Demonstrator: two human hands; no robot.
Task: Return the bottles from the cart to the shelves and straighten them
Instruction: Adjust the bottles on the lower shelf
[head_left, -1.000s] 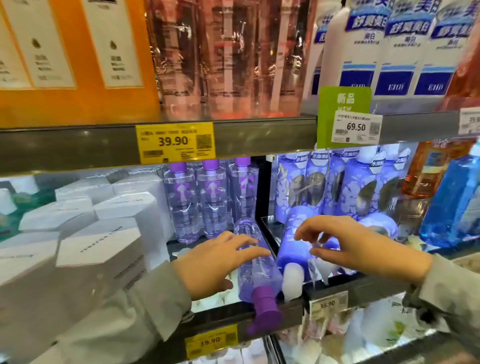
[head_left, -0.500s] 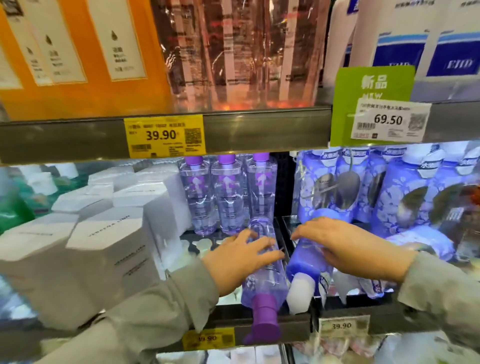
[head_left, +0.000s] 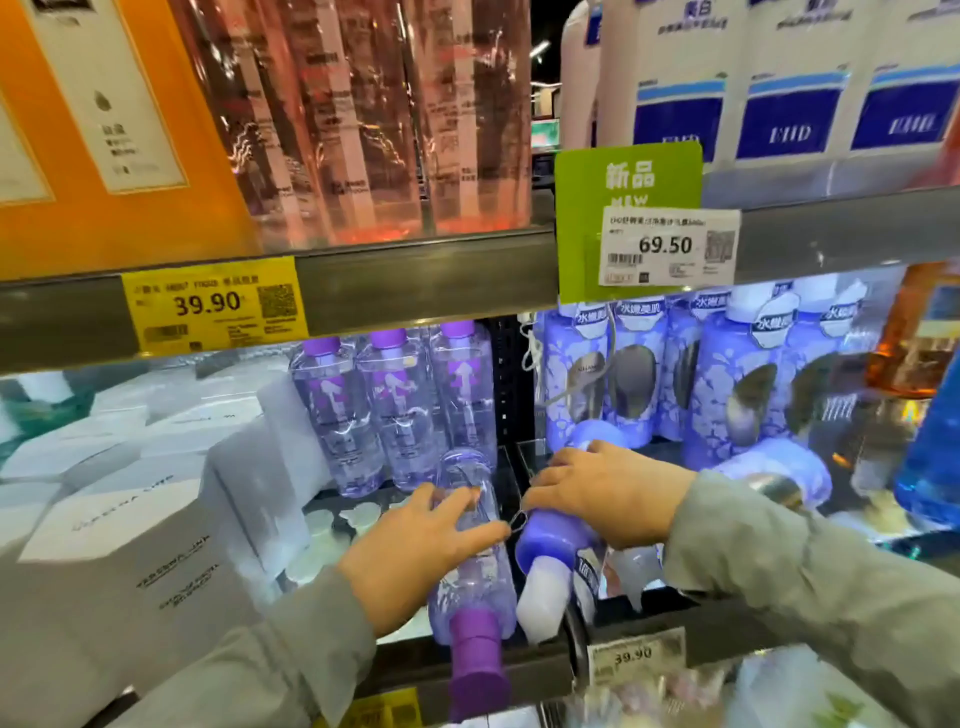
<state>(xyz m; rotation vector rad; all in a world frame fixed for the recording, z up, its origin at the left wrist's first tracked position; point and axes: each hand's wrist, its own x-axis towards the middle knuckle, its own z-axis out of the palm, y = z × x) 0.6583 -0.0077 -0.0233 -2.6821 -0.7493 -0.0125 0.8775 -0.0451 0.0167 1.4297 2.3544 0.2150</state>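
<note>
Clear plastic bottle with purple cap (head_left: 470, 525) laid flat on middle shelf (head_left: 519, 670), cap jutting past front edge. Left hand (head_left: 415, 545) laid over it, fingers spread, no closed grasp seen. Beside it, lilac bottle with white cap (head_left: 545, 561) lying flat, covered by right hand (head_left: 608, 488), fingers curled over; grasp cannot be told.

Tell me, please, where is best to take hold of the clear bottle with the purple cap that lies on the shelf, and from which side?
Probably grip the clear bottle around its body, coming from above and from the left, where the left hand rests. It lies on its side, its purple cap overhanging the shelf edge, and the blue bottle crowds its right.
</note>
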